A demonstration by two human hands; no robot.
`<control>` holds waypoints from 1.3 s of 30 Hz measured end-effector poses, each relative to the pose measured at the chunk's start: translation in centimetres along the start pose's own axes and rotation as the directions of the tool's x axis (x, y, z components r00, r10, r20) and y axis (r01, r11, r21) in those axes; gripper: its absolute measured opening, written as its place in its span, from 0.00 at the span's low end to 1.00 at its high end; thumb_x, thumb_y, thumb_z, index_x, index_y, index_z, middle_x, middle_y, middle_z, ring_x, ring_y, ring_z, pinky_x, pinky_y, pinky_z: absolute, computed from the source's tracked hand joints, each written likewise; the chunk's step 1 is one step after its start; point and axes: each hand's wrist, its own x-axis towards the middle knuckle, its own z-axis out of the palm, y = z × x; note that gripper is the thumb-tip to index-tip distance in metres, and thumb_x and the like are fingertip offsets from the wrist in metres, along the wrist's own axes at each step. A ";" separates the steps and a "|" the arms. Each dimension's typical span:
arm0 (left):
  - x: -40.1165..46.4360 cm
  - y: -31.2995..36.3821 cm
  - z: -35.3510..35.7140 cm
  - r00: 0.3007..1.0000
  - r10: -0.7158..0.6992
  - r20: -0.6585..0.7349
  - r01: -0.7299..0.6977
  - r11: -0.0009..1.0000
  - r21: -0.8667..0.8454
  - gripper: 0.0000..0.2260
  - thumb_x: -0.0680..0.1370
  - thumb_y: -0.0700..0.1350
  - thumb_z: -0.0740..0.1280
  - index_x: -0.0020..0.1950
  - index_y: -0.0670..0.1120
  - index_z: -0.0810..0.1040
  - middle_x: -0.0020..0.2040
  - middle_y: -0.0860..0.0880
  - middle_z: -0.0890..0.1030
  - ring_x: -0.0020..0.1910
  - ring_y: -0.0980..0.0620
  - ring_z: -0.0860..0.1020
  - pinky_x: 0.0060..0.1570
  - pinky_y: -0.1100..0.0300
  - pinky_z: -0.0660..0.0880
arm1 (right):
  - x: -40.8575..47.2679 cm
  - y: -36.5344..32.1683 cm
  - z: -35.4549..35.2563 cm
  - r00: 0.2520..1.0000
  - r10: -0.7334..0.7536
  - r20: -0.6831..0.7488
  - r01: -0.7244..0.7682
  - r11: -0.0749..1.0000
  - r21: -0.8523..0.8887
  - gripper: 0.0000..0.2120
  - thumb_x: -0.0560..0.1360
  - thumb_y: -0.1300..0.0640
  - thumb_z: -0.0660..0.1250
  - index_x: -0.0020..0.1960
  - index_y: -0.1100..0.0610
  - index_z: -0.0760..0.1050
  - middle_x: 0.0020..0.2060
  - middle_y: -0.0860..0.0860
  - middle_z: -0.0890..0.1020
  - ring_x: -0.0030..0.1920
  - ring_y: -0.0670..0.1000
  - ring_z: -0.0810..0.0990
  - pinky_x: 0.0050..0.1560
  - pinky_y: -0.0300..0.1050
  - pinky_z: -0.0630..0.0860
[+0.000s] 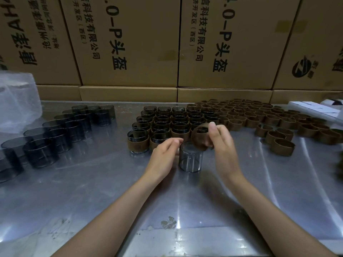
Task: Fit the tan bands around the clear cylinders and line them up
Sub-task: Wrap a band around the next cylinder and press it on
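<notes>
One clear cylinder (190,157) stands upright on the table (92,182) between my hands, axis vertical. My right hand (221,145) pinches a tan band (199,137) tilted just above its rim, so it needs levelling first. My left hand (164,154) curls beside the cylinder; can't tell if it's touching. Banded rows (163,123) sit just behind.

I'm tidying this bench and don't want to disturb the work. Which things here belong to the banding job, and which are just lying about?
Part of the job:
clear cylinder by the left hand
tan band in the right hand
bare cylinders
loose bands
banded rows

Just lying about:
cardboard boxes
plastic bag
white box
</notes>
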 end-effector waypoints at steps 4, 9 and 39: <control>-0.3 1.0 0.0 0.995 -0.008 0.098 0.028 0.978 -0.205 0.19 0.78 0.63 0.51 0.59 0.59 0.76 0.59 0.54 0.79 0.59 0.58 0.76 0.57 0.62 0.70 | -0.2 0.3 0.2 0.996 0.059 0.073 -0.048 0.989 -0.138 0.20 0.78 0.40 0.54 0.38 0.48 0.79 0.39 0.45 0.76 0.46 0.42 0.74 0.48 0.34 0.68; -0.7 1.1 0.2 0.955 0.050 0.292 0.022 0.971 -0.239 0.27 0.75 0.67 0.51 0.65 0.55 0.76 0.62 0.54 0.80 0.64 0.57 0.75 0.62 0.61 0.70 | 0.1 1.2 0.0 0.970 0.178 0.163 -0.102 0.915 -0.390 0.21 0.72 0.33 0.49 0.43 0.38 0.80 0.48 0.42 0.76 0.62 0.47 0.67 0.61 0.43 0.60; -1.2 0.0 0.5 0.973 -0.052 0.226 0.014 0.986 0.165 0.40 0.71 0.71 0.38 0.78 0.54 0.58 0.76 0.54 0.62 0.76 0.56 0.56 0.76 0.50 0.53 | -0.2 3.4 0.1 0.900 0.353 0.255 -0.265 0.909 -0.322 0.38 0.71 0.30 0.42 0.68 0.52 0.69 0.63 0.46 0.74 0.63 0.41 0.71 0.63 0.36 0.64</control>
